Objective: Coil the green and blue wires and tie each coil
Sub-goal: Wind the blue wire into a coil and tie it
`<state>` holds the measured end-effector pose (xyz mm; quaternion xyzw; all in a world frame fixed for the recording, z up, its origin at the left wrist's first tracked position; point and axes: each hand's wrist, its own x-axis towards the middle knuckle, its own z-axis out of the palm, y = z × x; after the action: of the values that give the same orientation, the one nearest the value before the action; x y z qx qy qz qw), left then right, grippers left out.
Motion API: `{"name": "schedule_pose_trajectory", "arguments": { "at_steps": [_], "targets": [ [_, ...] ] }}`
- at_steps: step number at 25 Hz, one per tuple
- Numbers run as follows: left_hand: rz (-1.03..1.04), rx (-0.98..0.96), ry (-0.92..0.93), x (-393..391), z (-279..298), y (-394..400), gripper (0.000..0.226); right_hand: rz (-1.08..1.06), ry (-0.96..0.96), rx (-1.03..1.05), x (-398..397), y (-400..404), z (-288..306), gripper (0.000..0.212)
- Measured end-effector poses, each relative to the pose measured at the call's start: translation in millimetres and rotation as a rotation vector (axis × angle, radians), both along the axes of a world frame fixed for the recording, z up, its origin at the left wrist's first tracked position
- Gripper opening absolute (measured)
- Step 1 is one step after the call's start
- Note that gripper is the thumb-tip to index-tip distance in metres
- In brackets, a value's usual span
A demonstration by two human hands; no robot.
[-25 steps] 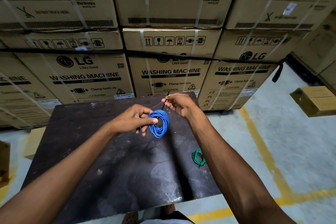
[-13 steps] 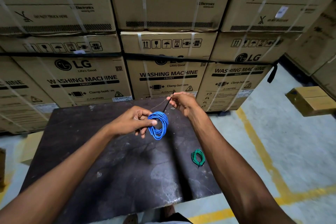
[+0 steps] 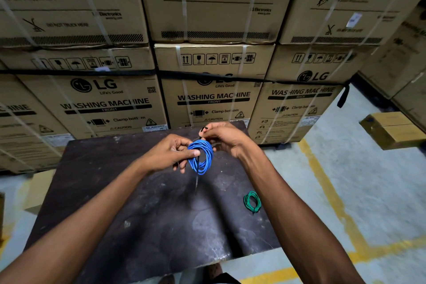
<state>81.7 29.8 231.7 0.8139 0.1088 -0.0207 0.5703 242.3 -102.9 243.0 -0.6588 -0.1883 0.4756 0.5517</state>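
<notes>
A blue wire coil (image 3: 204, 157) is held upright above the dark table (image 3: 138, 214). My left hand (image 3: 168, 153) pinches the coil's left side between thumb and fingers. My right hand (image 3: 222, 137) pinches a thin black tie (image 3: 202, 132) at the top of the coil. The tie's tail hangs down through the coil to below it. A small green wire coil (image 3: 252, 200) lies flat on the table near its right edge, beside my right forearm, and neither hand touches it.
Stacked washing machine cartons (image 3: 214, 90) stand close behind the table's far edge. A small cardboard box (image 3: 391, 129) sits on the concrete floor at the right. Yellow floor lines (image 3: 327, 191) run to the right of the table.
My right hand has come in closer to the top of the blue coil. The black tie now runs down through the coil, with its tail hanging below. The green coil has not moved.
</notes>
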Motion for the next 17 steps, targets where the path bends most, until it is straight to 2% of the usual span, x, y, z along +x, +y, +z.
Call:
{"name": "schedule_pose_trajectory", "arguments": {
  "at_steps": [8,13,17],
  "targets": [
    [0.034,0.043,-0.006,0.2,0.5,3.4,0.023,0.037,-0.067,-0.007,-5.2,3.0,-3.0,0.021],
    [0.047,0.050,-0.027,-2.8,-1.1,6.4,0.017,0.070,-0.078,-0.011,-6.4,2.2,-7.2,0.032],
    [0.098,0.041,-0.044,-2.5,-3.2,5.4,0.010,0.051,-0.078,-0.019,-7.9,2.8,-7.8,0.032]
  ]
}}
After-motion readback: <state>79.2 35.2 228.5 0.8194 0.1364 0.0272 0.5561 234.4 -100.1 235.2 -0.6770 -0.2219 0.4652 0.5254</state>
